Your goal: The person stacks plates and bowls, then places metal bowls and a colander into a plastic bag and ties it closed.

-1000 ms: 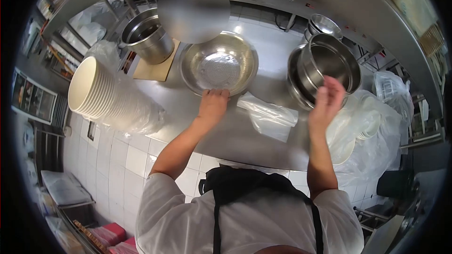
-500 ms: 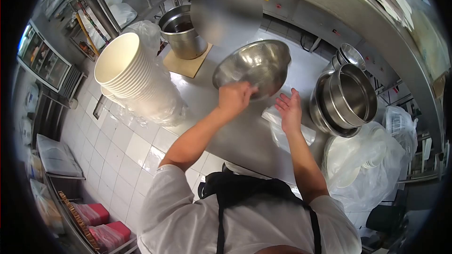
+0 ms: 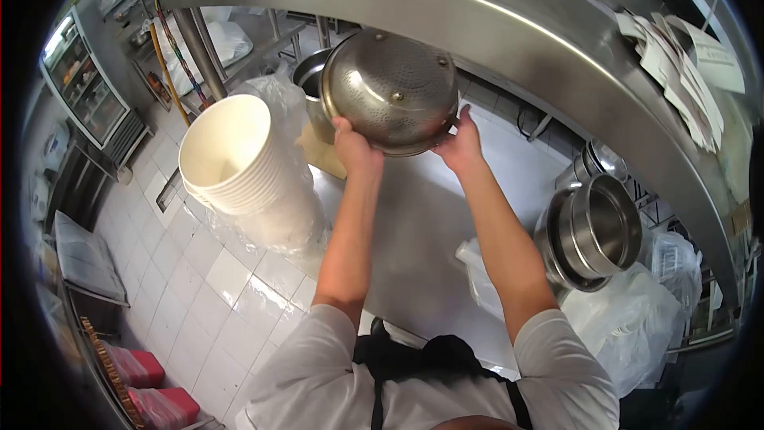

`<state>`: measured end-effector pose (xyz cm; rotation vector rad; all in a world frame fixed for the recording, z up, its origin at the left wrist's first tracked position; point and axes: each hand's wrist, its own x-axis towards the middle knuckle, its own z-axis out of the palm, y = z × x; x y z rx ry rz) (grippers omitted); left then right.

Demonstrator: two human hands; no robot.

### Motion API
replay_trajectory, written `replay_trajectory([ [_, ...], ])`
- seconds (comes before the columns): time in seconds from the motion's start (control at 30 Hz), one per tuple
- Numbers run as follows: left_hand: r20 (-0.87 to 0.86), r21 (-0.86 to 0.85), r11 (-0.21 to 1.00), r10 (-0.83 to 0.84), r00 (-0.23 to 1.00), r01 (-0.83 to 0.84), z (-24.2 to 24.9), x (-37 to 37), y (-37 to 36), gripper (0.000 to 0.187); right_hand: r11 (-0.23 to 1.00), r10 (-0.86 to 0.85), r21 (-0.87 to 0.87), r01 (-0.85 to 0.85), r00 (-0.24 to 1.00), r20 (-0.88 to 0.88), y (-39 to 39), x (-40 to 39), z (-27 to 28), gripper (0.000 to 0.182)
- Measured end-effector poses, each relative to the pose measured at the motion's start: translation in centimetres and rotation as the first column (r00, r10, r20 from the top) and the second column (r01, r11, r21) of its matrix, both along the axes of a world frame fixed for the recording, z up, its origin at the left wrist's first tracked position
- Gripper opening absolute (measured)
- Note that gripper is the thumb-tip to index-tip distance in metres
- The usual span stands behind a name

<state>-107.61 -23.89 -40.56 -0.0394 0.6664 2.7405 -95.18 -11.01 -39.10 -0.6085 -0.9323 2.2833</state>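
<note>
A perforated metal colander (image 3: 390, 84) is lifted above the far part of the steel table, its round footed base turned towards me. My left hand (image 3: 356, 148) is closed on its near left rim. On the right, my right hand (image 3: 461, 143) grips the rim, thumb pointing up along the side. The colander's inside faces away and is hidden. Behind its left edge stands a tall steel pot (image 3: 310, 80), partly covered by it, on a brown board (image 3: 321, 153).
A tall stack of white paper tubs (image 3: 239, 159) in plastic stands left. Nested steel pots (image 3: 601, 223) and a plastic bag (image 3: 625, 326) of white items are at the right. An overhead steel shelf (image 3: 477, 4) crosses just beyond the colander. A clear plastic packet (image 3: 480, 279) lies near my right forearm.
The colander has been raised off the table and tipped so its base shows. My right hand, open and apart from it before, now holds its rim; my left hand has moved forward and left.
</note>
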Motion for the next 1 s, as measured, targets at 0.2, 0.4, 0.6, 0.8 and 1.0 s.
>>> replay_trajectory([
  [0.2,0.101,-0.102,0.962,0.264,0.959,-0.254,3.1,-4.2,-0.8,0.049,0.978,-0.087,0.195,0.070,0.993,0.079,0.9,-14.4,-0.1,0.071],
  [0.4,0.238,-0.235,0.908,0.399,0.885,-0.347,3.1,-6.6,0.8,0.047,0.940,-0.157,0.329,0.094,0.973,0.169,1.3,-18.9,-0.3,0.074],
  [0.6,0.061,-0.527,0.817,0.313,0.948,-0.236,-0.2,-9.2,1.3,0.048,0.801,-0.221,0.599,0.008,0.933,0.283,0.2,-18.8,1.1,0.078],
  [0.8,-0.053,-0.573,0.759,0.343,0.938,-0.310,0.5,-7.0,1.1,0.045,0.723,-0.276,0.689,-0.049,0.894,0.353,3.8,-19.6,-5.1,0.049],
  [1.0,0.063,-0.479,0.834,0.346,0.936,-0.276,-0.2,-5.9,0.7,0.044,0.745,-0.292,0.664,-0.067,0.862,0.414,3.7,-18.5,-7.5,0.049],
])
